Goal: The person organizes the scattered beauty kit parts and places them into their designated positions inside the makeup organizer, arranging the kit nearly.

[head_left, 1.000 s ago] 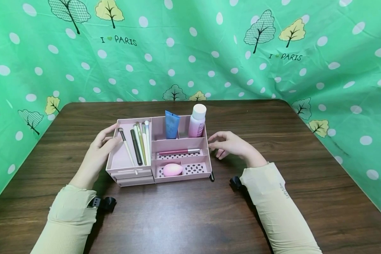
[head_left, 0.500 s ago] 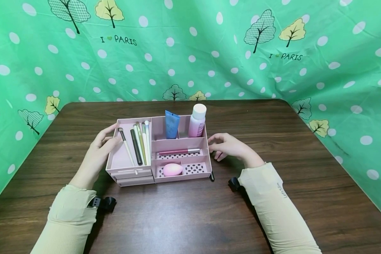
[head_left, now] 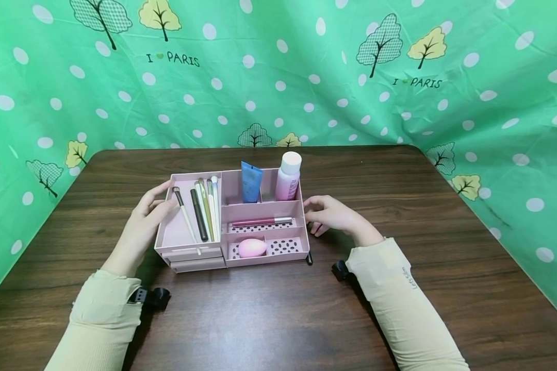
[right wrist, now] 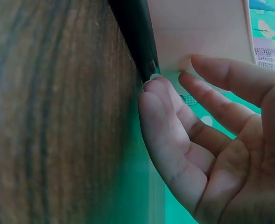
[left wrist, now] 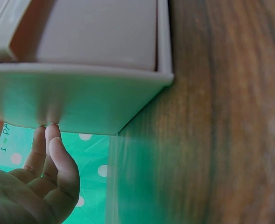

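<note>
A pink makeup organizer [head_left: 264, 208] stands on the table. Its left tray holds several makeup brushes [head_left: 209, 206], one slanting apart from the rest. My left hand [head_left: 144, 216] touches the organizer's left side; the left wrist view shows its fingertips [left wrist: 53, 130] against the outer wall. My right hand [head_left: 334, 214] is at the right side, fingers loosely bent, fingertips by the wall. A black stick-shaped item [right wrist: 137, 37] lies along that wall, mostly hidden in the head view. In the right wrist view its end meets my fingertips; no grip shows.
Inside the organizer are a blue tube [head_left: 251, 183], a white-capped bottle of pink liquid [head_left: 289, 178], a lip gloss tube [head_left: 260, 221] and a pink makeup sponge [head_left: 252, 248]. Two drawers [head_left: 197, 265] face front. Behind the brown table [head_left: 278, 319] hangs a green curtain [head_left: 278, 67].
My right hand and forearm have shifted slightly left and closer to the organizer. The left hand and the organizer look unmoved.
</note>
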Demonstrator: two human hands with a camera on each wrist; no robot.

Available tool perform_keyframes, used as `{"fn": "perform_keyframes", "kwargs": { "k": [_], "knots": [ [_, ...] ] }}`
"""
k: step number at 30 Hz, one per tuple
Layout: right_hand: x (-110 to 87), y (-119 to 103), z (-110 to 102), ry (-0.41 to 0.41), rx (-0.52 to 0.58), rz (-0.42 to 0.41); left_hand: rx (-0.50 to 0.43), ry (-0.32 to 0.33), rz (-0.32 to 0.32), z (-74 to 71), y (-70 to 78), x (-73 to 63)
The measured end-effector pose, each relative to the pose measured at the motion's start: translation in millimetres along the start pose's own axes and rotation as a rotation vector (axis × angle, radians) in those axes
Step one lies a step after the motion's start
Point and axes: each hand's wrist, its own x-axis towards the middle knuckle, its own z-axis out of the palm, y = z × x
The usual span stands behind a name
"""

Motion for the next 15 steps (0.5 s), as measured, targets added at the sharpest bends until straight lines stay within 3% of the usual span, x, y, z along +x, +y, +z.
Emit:
{"fn": "perform_keyframes", "kwargs": {
  "k": [15],
  "knots": [
    [0.7,3.4,0.9,-0.078,0.001,0.055,-0.005,0.004,0.006,-0.2,-1.3,1.0]
  ]
}}
